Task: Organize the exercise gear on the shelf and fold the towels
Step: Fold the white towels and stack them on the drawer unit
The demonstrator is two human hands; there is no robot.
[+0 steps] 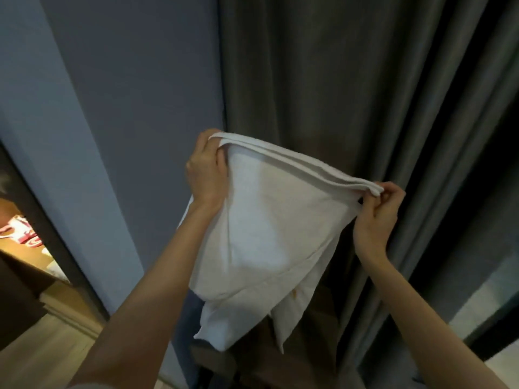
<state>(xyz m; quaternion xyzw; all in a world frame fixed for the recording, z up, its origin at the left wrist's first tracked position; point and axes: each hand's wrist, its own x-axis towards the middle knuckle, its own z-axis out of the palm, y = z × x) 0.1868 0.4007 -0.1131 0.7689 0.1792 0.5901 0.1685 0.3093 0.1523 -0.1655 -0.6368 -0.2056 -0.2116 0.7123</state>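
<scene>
A person held a white towel (266, 234) up in the air at the centre of the view, clear of any surface, with both bare arms reaching forward from 6 o'clock. The towel was doubled over on itself, so that several layered edges ran together along its top, sloping down from 10 o'clock toward 3 o'clock. The rest of the cloth hung loose below that edge, and its uneven lower corners trailed toward 6 o'clock. A small orange-brown mark (295, 292) showed on a lower layer.

The left hand (206, 175) was at the towel's 10 o'clock corner, seen from the back, fingers curled round the bunched layers. The left forearm partly covered the cloth's left border. The right hand (376, 217) was at the towel's 3 o'clock corner, where its fingertips (393, 192) and thumb pinched the stacked edges together. Between the two hands the top edge was drawn fairly taut.

Behind the towel, from 12 to 4 o'clock, hung a dark grey curtain (351, 80) in long vertical folds. A grey-blue wall (126, 80) filled the view from 9 to 12 o'clock, meeting the curtain just above the left hand. At 8 o'clock a dark frame (42, 197) edged an opening, and in it at 9 o'clock lay some red-and-white things (22, 231), too blurred to name. Pale wooden floor (42, 355) showed at 7 o'clock.
</scene>
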